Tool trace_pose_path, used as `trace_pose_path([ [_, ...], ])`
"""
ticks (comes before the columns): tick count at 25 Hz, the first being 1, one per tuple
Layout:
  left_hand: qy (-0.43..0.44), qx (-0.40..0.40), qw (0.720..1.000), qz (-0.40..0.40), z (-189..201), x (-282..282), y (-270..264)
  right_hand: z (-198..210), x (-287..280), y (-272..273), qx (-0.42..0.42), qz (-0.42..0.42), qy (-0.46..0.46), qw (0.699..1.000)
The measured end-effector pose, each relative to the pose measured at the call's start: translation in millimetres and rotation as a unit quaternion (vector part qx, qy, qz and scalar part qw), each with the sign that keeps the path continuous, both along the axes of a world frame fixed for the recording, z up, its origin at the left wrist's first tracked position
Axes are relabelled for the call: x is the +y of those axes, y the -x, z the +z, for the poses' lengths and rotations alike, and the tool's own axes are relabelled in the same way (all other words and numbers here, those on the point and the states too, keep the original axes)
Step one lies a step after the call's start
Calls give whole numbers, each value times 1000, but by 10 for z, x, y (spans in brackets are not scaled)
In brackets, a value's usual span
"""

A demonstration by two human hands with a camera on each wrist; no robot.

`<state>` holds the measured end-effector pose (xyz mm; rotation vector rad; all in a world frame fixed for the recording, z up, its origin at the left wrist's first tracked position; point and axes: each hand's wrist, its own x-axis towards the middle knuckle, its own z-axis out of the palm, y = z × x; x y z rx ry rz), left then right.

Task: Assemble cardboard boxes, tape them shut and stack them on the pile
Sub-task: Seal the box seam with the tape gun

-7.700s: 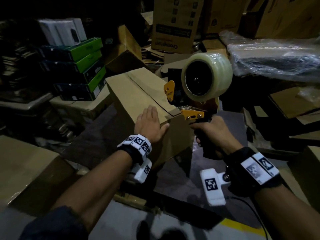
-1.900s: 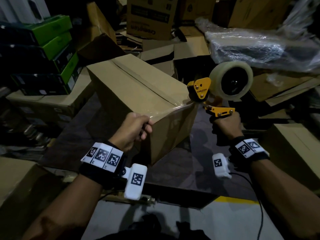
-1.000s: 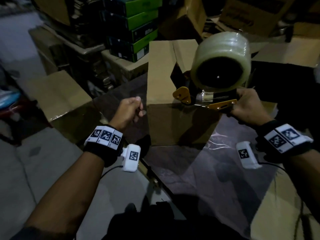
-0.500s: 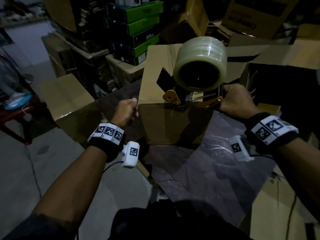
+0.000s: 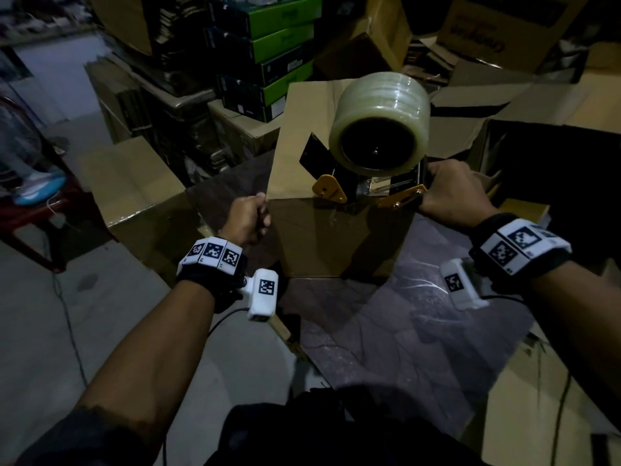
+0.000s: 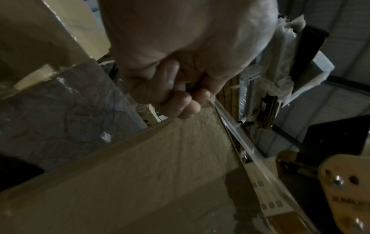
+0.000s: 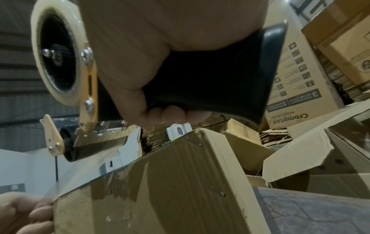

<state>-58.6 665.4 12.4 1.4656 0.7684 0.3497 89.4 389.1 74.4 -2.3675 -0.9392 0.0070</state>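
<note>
Cardboard fills the space between both hands: a plain brown cardboard box [image 5: 339, 210] stands on a dark mottled tabletop [image 5: 403, 331], its long axis running away from the person, one short end facing them and its top face stretching forward. The left hand [image 5: 247, 218] sits at the near-left top corner of that box, fingers curled tight and pinching the free end of a clear strip of tape [image 6: 242, 142], seen from the left wrist as a thin band running along the near top edge toward the right. The right hand [image 5: 452, 193] is wrapped round the black handle of a yellow-and-black tape dispenser [image 5: 366, 183] at the near-right top corner; its big roll of clear packing tape [image 5: 381, 121] rises above the box edge with its dark core facing the person. In the right wrist view the dispenser's black roller [image 7: 92, 148] hangs just over the box's top edge, tape stretching from it toward the left hand. Beyond the left hand rises a stack of green-and-black cartons [image 5: 265, 45]. Beyond the right hand lie loose flattened cardboard sheets [image 5: 524, 95].
</note>
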Motion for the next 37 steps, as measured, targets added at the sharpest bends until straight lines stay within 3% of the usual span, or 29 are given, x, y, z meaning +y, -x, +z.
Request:
trace_pose_path([
  [3,15,31,999,-12,-31,61,-17,-27,16,-22,-2,-4,0,1000],
  [7,-48,65,996,-30,-130,57,31,-67,31,-51,9,-2,-12,1000],
  [11,-51,68,996,35,-195,-58,-30,-102,33,-62,12,-1,-14,1000],
  [15,-209,-30,963,168,-229,-16,-68,-135,45,-45,16,-5,-13,1000],
  [17,-297,-89,940,141,-225,-93,-59,-132,31,-42,15,-13,-12,1000],
  [20,-374,-86,919,86,-262,-206,-59,-95,-27,-37,-9,-36,-3,999],
  [27,-370,-80,919,112,-334,-254,-86,16,-80,172,-7,-75,12,997],
  [31,-324,-130,929,120,-391,-249,-73,20,-42,286,-5,-96,31,995],
  [35,-324,-157,928,94,-444,-244,-36,-52,-62,352,-4,-108,31,994],
  [37,-284,-161,943,69,-431,-249,-6,-92,-61,375,-11,-116,31,993],
])
